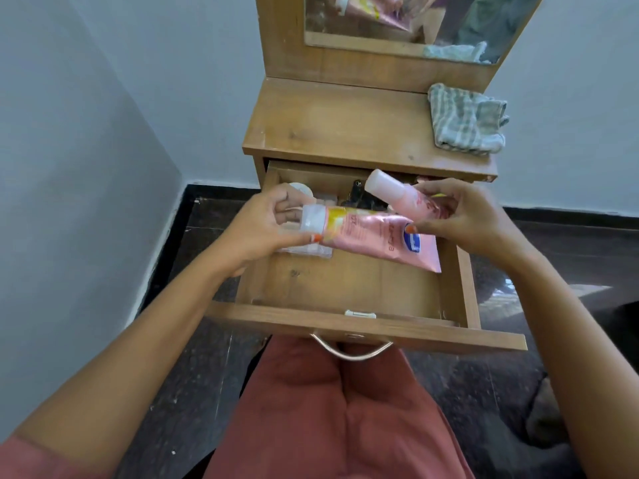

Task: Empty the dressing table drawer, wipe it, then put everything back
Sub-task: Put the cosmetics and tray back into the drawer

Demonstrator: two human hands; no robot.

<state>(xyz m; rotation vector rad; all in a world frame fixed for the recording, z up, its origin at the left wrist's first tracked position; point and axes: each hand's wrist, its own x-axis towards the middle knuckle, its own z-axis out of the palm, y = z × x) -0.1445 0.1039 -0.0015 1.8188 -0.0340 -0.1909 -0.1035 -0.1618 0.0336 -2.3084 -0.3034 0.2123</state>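
Now left fingers (287, 202) pinch pink tube (377, 236), right fingers (432, 191) grip bottle (389, 188).

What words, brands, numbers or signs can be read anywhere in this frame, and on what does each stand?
No text is sharp enough to quote.
On the large pink tube with white cap, gripped by the left hand: dark lettering along the body, too blurred to read.
On the blue oval logo of that tube: white lettering, too blurred to read.
On the small pink bottle with translucent cap, held in the right hand: darker markings, too blurred to read.
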